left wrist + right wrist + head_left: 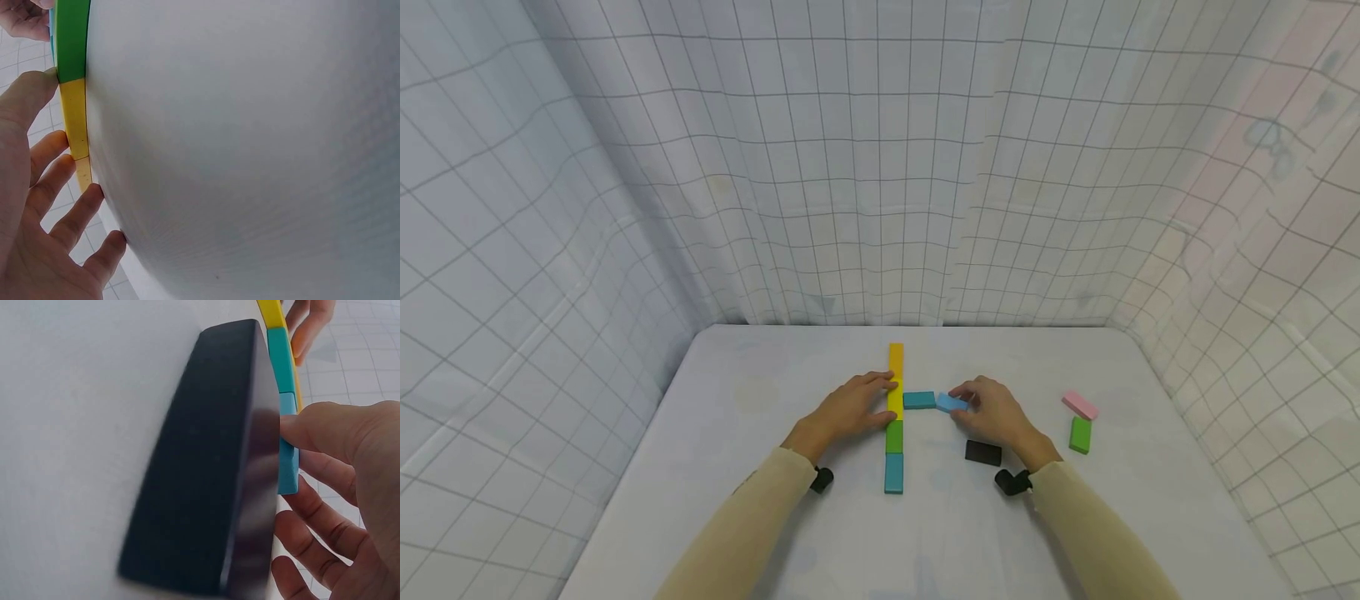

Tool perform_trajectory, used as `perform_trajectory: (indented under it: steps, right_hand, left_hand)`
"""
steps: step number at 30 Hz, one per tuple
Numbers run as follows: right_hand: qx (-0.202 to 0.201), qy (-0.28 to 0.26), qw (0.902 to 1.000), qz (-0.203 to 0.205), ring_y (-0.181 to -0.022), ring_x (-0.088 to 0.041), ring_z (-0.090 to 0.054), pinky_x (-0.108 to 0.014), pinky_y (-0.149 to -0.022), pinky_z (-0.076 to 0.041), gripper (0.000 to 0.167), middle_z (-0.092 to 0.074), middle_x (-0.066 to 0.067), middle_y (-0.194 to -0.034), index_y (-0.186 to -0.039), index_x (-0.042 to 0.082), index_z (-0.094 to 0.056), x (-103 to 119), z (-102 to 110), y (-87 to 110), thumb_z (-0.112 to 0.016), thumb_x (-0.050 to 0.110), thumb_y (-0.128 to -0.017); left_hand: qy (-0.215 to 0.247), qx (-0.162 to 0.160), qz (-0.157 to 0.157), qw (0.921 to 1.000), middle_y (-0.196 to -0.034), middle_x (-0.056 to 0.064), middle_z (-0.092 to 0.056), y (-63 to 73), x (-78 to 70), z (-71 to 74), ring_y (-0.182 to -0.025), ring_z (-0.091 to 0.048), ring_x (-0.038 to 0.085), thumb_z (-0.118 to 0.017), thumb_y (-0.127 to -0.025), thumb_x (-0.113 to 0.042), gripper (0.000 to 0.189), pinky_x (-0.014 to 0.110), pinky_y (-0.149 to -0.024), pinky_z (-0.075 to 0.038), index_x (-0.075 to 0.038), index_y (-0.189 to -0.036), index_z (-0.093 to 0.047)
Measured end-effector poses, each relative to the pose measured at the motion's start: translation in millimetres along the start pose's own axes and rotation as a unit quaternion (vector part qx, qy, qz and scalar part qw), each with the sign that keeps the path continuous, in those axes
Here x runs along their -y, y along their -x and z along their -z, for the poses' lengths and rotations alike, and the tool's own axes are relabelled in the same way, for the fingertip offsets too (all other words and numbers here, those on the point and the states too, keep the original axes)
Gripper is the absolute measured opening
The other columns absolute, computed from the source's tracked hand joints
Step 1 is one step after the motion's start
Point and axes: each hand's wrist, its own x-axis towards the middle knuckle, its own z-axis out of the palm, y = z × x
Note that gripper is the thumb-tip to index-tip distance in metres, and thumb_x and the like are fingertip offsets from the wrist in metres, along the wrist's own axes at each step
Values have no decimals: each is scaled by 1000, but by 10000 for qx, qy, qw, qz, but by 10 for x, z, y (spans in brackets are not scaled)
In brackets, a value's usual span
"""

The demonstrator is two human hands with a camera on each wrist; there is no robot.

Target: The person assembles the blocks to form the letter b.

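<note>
My right hand (997, 414) pinches a light blue block (288, 475) between thumb and forefinger. One end of that block sits against the end of a teal block (919, 401), slightly tilted to it in the head view. My left hand (850, 408) has its fingers spread, fingertips along the left side of a yellow block (897, 402). Its thumb lies near the joint with a green block (894, 437). Yellow, green and another teal block (894, 473) form a straight row, topped by a farther yellow block (897, 357). The teal side block meets this row from the right.
A black block (983, 452) lies just below my right hand and looms large in the right wrist view. Farther right on the white table (745, 375) are a pink block (1080, 405) and a loose green block (1080, 435). Checked white curtains (865, 167) enclose the table's back and sides.
</note>
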Motion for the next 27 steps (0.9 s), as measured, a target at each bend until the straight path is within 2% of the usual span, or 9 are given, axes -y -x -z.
perform_trajectory:
  steps: [17,27]
  right_hand:
    - [-29,32,10000,43,-104,-18,-67,-43,-96,-61,34,-78,-4,-117,-135,15,-85,7,8,11,-91,23,-103]
    - [0,38,10000,10,-105,-18,-68,-45,-97,-62,35,-78,-3,-119,-136,16,-85,7,15,14,-90,23,-103]
  left_hand:
    - [40,-4,1,10000,-186,-1,-48,-9,14,-27,-172,-48,34,-80,-111,-47,65,58,-142,-42,-21,-168,-63]
    - [12,-15,-62,10000,-186,0,-49,4,8,-7,-171,-48,35,-79,-112,-47,65,60,-141,-43,-20,-168,-63]
